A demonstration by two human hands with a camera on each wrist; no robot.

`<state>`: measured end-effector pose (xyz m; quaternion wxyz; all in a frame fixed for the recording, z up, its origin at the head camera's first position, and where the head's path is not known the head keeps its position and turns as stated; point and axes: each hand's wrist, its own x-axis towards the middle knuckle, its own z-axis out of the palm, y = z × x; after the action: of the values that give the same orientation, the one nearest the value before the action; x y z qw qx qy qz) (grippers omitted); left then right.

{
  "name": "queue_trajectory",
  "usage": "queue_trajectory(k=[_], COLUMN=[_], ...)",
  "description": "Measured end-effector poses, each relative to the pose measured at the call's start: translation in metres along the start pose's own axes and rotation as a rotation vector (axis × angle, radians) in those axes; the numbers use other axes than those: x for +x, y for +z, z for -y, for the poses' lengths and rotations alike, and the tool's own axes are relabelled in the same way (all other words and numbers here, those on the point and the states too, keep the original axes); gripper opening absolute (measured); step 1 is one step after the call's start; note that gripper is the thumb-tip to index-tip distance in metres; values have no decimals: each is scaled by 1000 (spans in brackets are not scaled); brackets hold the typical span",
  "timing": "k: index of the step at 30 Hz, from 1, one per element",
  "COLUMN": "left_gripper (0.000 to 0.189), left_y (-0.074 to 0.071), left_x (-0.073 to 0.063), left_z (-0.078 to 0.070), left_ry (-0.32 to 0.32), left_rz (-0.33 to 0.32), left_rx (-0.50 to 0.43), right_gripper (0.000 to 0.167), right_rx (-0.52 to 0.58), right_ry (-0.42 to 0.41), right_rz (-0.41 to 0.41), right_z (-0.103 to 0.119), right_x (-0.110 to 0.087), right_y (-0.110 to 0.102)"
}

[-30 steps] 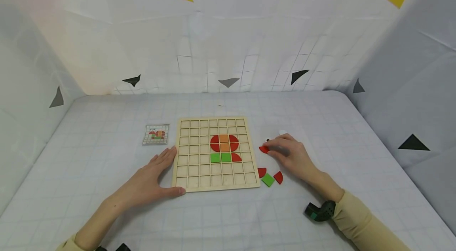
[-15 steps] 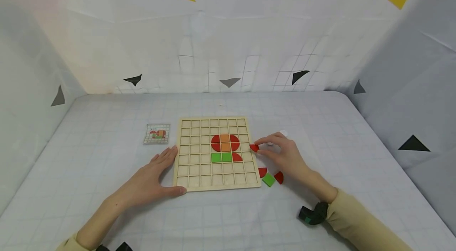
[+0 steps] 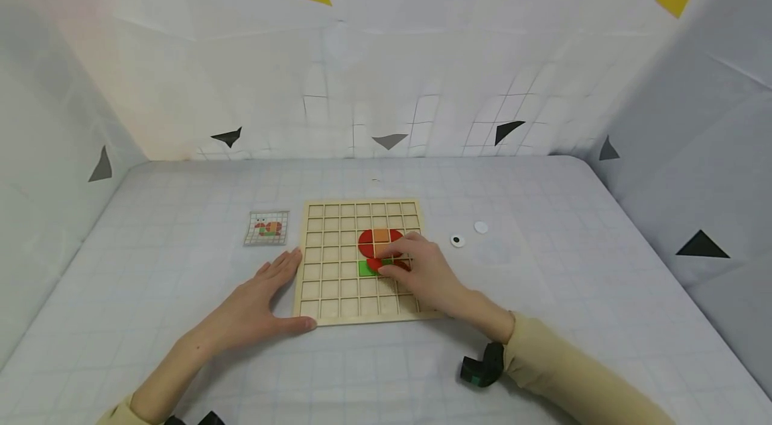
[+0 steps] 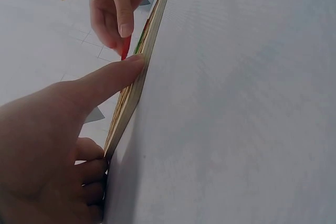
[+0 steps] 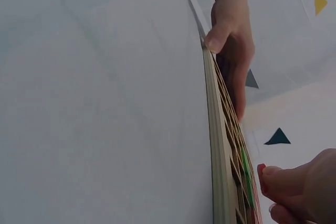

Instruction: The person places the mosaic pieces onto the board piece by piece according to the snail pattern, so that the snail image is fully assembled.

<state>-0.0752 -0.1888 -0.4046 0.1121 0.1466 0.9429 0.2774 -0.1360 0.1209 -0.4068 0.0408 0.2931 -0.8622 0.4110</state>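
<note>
A square wooden grid board (image 3: 328,271) lies on the table. On it are red curved pieces (image 3: 365,244), orange squares (image 3: 381,234) and green squares (image 3: 365,269), partly covered by my right hand (image 3: 431,274). That hand pinches a red quarter-circle tile (image 3: 374,265) between thumb and fingers, just over the green row. In the left wrist view the red tile (image 4: 125,48) stands tilted above the board. My left hand (image 3: 256,304) rests against the board's left side, its thumb at the near corner and its fingers stretched along the edge.
Left of the board lies a small picture card (image 3: 267,228) with a coloured grid pattern. Right of it are an eye disc (image 3: 457,240) and a plain white disc (image 3: 480,227). The right hand and forearm hide the spot of the other loose tiles.
My right hand has carried the red quarter-circle tile leftward from the table onto the area over the board. The eye disc has come into full view. The left hand has stayed put.
</note>
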Motion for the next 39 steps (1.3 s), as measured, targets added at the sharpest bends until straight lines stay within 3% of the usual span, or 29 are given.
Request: queue_trajectory(k=[8,15,25,39], left_gripper=[115,115,115,115], left_y=[0,-1,-1,0], left_x=[0,0,1,1], left_z=[-1,-2,0,1], left_ry=[-5,-9,-5,0], left_rz=[-1,4,3,1], left_rx=[5,10,7,8], right_gripper=[23,23,24,23], right_rx=[-55,-67,-90,-100], right_ry=[-16,-65,-167,-210], right_rz=[37,18,-42,-68], right_z=[11,15,10,6], right_x=[12,11,10,11], right_y=[23,34,41,43])
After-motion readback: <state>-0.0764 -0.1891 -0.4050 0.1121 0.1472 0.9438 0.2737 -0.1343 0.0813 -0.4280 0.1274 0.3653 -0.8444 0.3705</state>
